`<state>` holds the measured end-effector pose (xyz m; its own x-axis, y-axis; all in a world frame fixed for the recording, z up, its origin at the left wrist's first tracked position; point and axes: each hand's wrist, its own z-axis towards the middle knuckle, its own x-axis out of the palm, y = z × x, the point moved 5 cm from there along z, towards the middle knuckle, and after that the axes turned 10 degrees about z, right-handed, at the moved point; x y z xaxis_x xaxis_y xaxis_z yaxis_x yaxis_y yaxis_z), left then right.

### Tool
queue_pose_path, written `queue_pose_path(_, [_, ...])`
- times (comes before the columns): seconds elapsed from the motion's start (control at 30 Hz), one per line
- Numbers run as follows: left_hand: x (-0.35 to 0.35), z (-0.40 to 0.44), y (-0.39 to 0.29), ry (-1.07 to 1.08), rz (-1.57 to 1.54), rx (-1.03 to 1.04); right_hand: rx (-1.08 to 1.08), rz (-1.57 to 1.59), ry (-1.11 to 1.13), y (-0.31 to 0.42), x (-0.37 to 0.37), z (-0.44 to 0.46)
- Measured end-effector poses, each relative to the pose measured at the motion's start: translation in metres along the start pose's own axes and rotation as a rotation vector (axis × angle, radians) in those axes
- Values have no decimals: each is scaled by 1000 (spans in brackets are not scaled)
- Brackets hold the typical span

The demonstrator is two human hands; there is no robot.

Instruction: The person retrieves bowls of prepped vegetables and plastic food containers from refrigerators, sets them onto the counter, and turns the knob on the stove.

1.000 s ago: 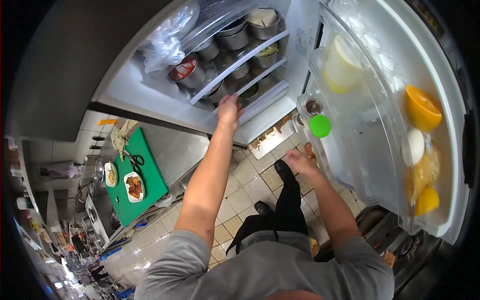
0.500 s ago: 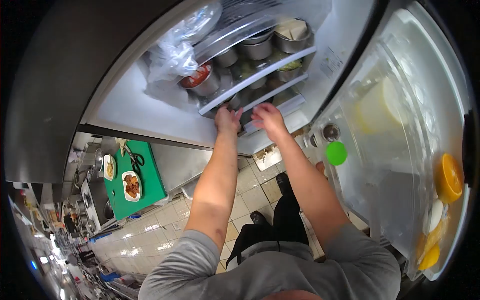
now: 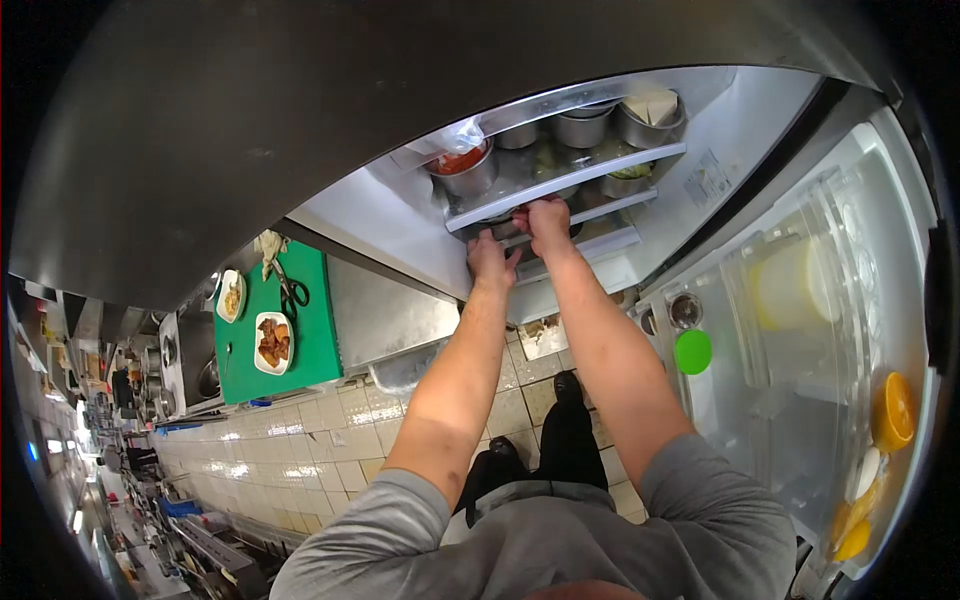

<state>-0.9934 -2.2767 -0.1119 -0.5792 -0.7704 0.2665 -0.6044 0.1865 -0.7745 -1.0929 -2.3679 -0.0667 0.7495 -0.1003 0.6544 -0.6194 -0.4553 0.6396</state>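
At the left we see a white dish of pale food (image 3: 231, 297) on a green cutting board (image 3: 314, 338), with a second white dish of brown pieces (image 3: 272, 342) near it. A crumpled cloth (image 3: 268, 245) and black-handled scissors (image 3: 293, 290) lie toward the board's far edge. A bare steel bench (image 3: 392, 310) runs on rightward to the open refrigerator. Inside, a steel pot with red contents (image 3: 467, 172) stands on the upper shelf. Below that shelf's edge we have our left hand (image 3: 490, 258), thumb and fingers apart; we cannot tell whether its grip bears on anything. A steel container (image 3: 505, 228) sits on the lower shelf, partly hidden between our hands. Our right hand (image 3: 545, 226) is at its rim, fingers curled, though we cannot tell if that grip is clamped. Further right we see a pot with green contents (image 3: 628, 183) and, above it, a pot holding a white block (image 3: 650, 115). On the open door stand a green lid (image 3: 692, 352), a pale yellow tub (image 3: 795, 285) and a cut orange fruit (image 3: 893, 412).
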Motion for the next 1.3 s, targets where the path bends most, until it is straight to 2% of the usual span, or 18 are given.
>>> queue_pose_path(0.13, [-2,9,-1,-17,115,60,81,-109,8,-6,2,3])
queue_pose_path(0.23, [-4,17,2,-59,-9,79,8,-55,33,-6,8,-8])
queue_pose_path(0.33, [2,24,4,115,-96,71,-47,16,0,7,7,-24])
queue_pose_path(0.43, [7,15,0,-21,-83,104,-56,63,-65,19,-1,-53])
queue_pose_path(0.5, [14,14,-9,87,14,203,-93,-17,-196,32,-16,-73])
queue_pose_path(0.53, [8,61,7,461,-463,71,-129,-27,-207,37,-28,-82])
queue_pose_path(0.57, [10,61,6,458,-467,70,-150,-26,-229,42,-44,-91])
queue_pose_path(0.6, [7,58,7,264,-268,128,-170,-26,-252,48,-63,-101])
queue_pose_path(0.7, [12,-6,-2,-34,-173,138,-172,15,-303,61,-120,-137])
queue_pose_path(0.77, [8,-46,3,-30,-63,63,-180,-16,-342,80,-143,-175])
queue_pose_path(0.83, [-18,-54,43,128,98,44,-204,-92,-333,94,-174,-209])
queue_pose_path(0.9, [-43,-130,36,43,265,-46,-217,-156,-415,111,-185,-244])
queue_pose_path(0.97, [-89,-177,56,53,179,-105,-184,-137,-322,124,-177,-273])
queue_pose_path(1.03, [-131,-240,37,119,-6,-294,-144,-228,-266,129,-190,-292])
queue_pose_path(1.07, [-155,-256,26,104,-39,-289,-99,-263,-260,129,-195,-299])
queue_pose_path(1.13, [-207,-286,6,144,38,-367,-43,-266,-239,123,-196,-325])
queue_pose_path(1.23, [-254,-300,-60,-35,137,-134,96,-318,-61,95,-149,-343])
queue_pose_path(1.3, [-275,-272,-90,-5,36,18,172,-404,18,75,-116,-357])
